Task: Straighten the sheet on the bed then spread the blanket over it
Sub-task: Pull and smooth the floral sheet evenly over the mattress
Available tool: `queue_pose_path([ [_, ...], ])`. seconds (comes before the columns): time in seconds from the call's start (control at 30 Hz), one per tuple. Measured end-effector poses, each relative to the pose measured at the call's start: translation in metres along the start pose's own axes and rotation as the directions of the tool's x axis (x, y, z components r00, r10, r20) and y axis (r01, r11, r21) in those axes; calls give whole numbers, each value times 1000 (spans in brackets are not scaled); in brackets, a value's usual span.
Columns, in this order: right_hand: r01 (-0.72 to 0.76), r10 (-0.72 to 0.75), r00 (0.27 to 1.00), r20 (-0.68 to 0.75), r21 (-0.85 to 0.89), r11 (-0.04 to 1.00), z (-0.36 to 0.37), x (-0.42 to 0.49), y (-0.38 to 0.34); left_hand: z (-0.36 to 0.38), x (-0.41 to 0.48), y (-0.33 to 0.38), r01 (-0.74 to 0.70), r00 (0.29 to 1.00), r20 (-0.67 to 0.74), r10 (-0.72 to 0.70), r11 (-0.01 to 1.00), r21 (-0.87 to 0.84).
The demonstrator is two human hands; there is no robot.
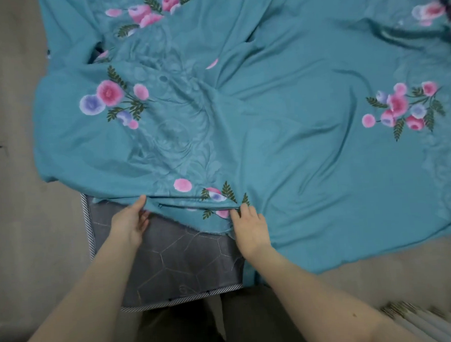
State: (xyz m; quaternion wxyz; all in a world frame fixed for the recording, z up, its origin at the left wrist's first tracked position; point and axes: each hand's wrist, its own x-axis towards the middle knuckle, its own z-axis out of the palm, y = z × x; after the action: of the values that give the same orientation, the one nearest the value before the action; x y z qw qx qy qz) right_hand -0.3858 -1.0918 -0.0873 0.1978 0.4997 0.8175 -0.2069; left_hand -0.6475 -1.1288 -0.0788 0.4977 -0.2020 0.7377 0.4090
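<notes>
Pinching sheet point(268, 122) hem, running left-right: left hand point(132, 222); right hand point(250, 228) | grey mattress point(171, 263) corner exposed

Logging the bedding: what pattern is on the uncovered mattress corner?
Grey mattress with thin hexagon lines and striped piping, head view.

Dull beige floor point(16, 205), pale ribbed slats point(430, 322) lower right, dim light

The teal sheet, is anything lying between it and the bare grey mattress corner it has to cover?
Nothing visible does. The mattress corner lies uncovered just below the hem of the sheet, where the left hand and right hand sit.
</notes>
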Motion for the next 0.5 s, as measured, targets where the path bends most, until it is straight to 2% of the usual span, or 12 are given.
queue_pose_path([
  [0.1,-57,56,998,19,98,993,-1,7,13,6,-3,21,-78,997,12,80,994,-72],
  [0.17,-44,42,999,15,198,979,-2,6,10,5,-6,34,-87,992,64,109,956,-279],
  [0.27,8,7,997,-77,189,982,-6,-4,-11,-2,-10,46,-59,985,106,134,851,-523],
  [0.37,-27,77,988,-133,345,938,-5,-20,-51,-20,-10,54,-16,988,122,95,850,-527],
  [0.5,-267,251,961,114,600,754,17,-46,-111,-70,-2,73,121,948,319,8,916,-384],
])
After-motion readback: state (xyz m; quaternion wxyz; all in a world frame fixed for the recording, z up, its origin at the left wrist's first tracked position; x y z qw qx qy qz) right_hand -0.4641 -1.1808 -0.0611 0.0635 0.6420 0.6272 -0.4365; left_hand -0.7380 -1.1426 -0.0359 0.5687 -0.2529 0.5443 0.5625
